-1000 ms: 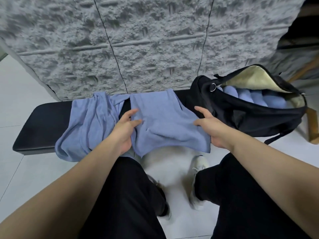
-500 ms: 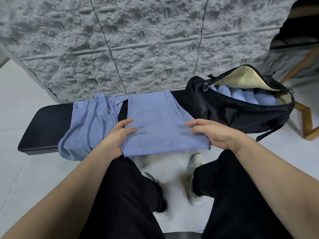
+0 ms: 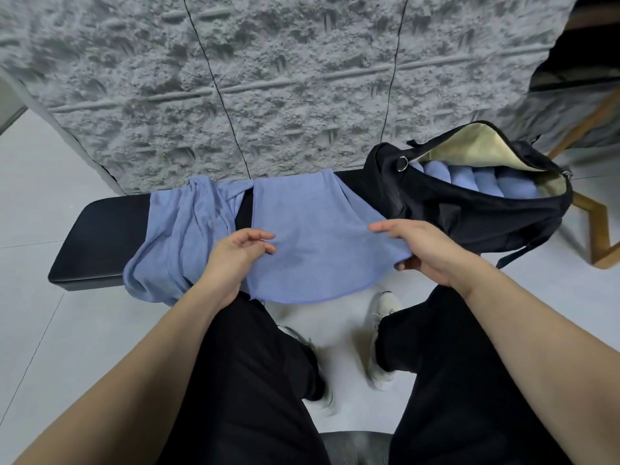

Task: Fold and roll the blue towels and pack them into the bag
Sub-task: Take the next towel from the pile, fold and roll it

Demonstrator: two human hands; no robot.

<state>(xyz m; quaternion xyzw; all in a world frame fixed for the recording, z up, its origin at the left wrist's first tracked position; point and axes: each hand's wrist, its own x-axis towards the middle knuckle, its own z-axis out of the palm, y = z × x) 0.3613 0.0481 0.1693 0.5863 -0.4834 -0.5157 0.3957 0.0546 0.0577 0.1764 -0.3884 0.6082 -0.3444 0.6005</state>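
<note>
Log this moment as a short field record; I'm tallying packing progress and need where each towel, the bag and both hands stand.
surface: black bench
flat towel: spread on the bench, near edge overhanging
left hand: grip on the towel's left side
right hand: grip on its right corner
crumpled towel: left of it, unfolded
bag: black, open, at the bench's right end
rolled towels: in a row inside the bag

Beyond the right fingers (image 3: pixel 382 226) the open bag (image 3: pixel 469 216) blocks the way; left of the left fingers (image 3: pixel 265 235), a crumpled towel (image 3: pixel 181 236) covers the desk (image 3: pixel 100 236).
</note>
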